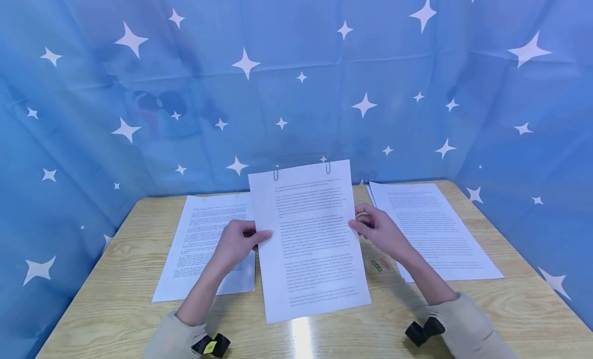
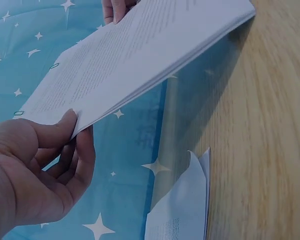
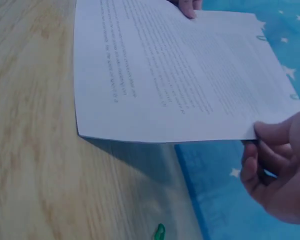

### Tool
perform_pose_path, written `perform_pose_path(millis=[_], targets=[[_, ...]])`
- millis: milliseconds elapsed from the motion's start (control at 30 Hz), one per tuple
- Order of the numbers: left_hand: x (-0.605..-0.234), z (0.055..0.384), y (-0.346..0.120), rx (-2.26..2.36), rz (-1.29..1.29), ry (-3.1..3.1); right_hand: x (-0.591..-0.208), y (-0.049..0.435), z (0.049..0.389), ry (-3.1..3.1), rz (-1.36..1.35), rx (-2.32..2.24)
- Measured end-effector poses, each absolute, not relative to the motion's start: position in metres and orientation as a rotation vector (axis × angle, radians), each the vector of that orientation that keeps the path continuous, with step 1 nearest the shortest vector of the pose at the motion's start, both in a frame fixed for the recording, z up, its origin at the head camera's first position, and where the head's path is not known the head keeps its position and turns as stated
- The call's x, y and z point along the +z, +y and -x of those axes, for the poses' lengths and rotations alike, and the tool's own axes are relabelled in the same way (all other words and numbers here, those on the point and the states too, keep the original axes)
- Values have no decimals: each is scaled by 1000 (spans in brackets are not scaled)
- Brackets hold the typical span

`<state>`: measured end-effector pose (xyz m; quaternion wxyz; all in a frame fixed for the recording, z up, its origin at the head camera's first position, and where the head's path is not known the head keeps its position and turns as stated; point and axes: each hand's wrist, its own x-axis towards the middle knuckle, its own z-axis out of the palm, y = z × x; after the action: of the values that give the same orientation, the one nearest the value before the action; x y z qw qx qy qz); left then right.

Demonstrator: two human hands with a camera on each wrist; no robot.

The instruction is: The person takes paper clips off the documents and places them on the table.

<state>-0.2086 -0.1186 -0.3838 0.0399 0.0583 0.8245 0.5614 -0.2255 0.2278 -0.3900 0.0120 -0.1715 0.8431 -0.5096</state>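
Note:
Both hands hold up a thin stack of printed paper (image 1: 315, 246), tilted toward me above the wooden table. My left hand (image 1: 241, 243) pinches its left edge, thumb on the front and fingers behind. On the opposite edge, my right hand (image 1: 382, 233) pinches it the same way. Two green paper clips sit on the top edge, a left paper clip (image 1: 275, 174) and a right paper clip (image 1: 328, 167). Several sheet layers show along the edge of the stack (image 2: 155, 82) in the left wrist view.
Another clipped stack (image 1: 204, 240) lies on the table at left, partly behind the held one. At right rests a pile of printed sheets (image 1: 431, 230). A loose green paper clip (image 1: 376, 266) and a red paper clip (image 1: 384, 264) lie near it. A blue starred curtain (image 1: 296, 102) hangs behind.

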Motion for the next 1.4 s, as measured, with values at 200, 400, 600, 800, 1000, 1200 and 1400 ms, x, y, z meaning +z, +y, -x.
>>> perform_pose_path(millis=[200, 400, 600, 800, 1000, 1200, 1400], targets=[[-381, 207, -119, 1712, -131, 2611, -380, 225, 223, 2697, 546, -1610], [-380, 204, -119, 1668, -160, 2702, -368, 221, 222, 2716, 600, -1723], [-378, 203, -117, 1626, -180, 2764, -354, 218, 218, 2784, 636, -1788], [-378, 203, -117, 1621, -179, 2771, -347, 217, 218, 2862, 660, -1777], [-377, 203, -118, 1627, -193, 2775, -341, 212, 219, 2903, 742, -1827], [-378, 204, -119, 1609, -210, 2788, -333, 206, 217, 2952, 757, -1894], [-379, 204, -120, 1573, -227, 2804, -327, 199, 216, 2935, 799, -1963]])
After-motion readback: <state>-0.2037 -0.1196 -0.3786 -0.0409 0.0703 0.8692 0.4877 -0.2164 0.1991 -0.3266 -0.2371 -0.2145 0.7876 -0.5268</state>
